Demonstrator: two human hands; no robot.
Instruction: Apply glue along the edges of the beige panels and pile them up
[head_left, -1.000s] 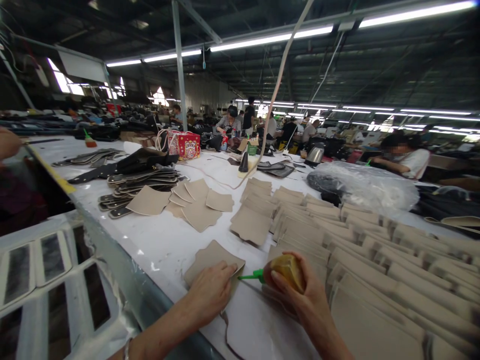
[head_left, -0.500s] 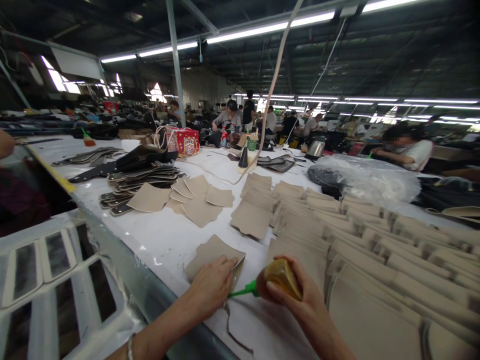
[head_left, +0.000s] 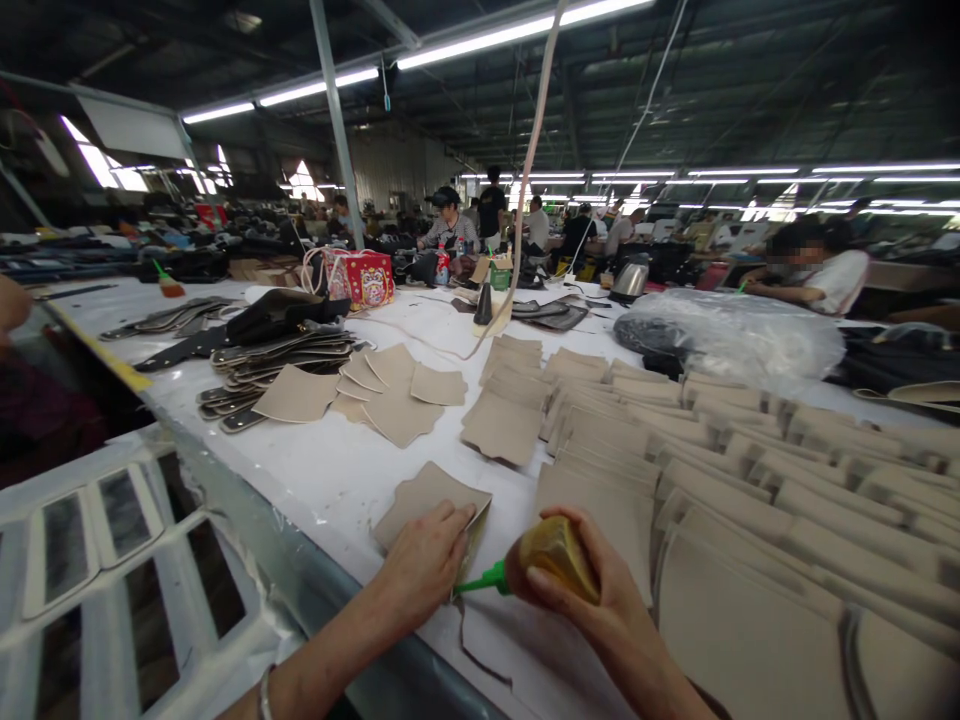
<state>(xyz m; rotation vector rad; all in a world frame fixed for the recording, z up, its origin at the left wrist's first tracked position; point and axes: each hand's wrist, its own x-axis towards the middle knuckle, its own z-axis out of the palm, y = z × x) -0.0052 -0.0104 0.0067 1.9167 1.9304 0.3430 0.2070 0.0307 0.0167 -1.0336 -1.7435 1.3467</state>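
Observation:
Near the table's front edge, my left hand (head_left: 426,560) grips a beige piece (head_left: 424,497), its fingers over the right side, where an edge is lifted. My right hand (head_left: 592,590) is wrapped round a glue bottle (head_left: 553,560) of amber liquid, tipped on its side. The bottle's green nozzle (head_left: 484,578) points left, its tip at the lifted edge beside my left fingers. A thin dark strip (head_left: 480,650) trails on the white surface below the tip. To the right of my right hand lie overlapping rows of beige pieces (head_left: 750,610).
Dark strap pieces (head_left: 281,360) are stacked at the left, beside loose beige pieces (head_left: 394,390). Behind stand a red bag (head_left: 360,278), a black cone (head_left: 484,304) and a kettle (head_left: 630,280). Clear plastic (head_left: 735,340) lies at the right. A person (head_left: 825,275) leans at the far right.
The view has shifted slightly. Both hands keep their grips, and the nozzle tip remains by the lifted edge of the beige piece.

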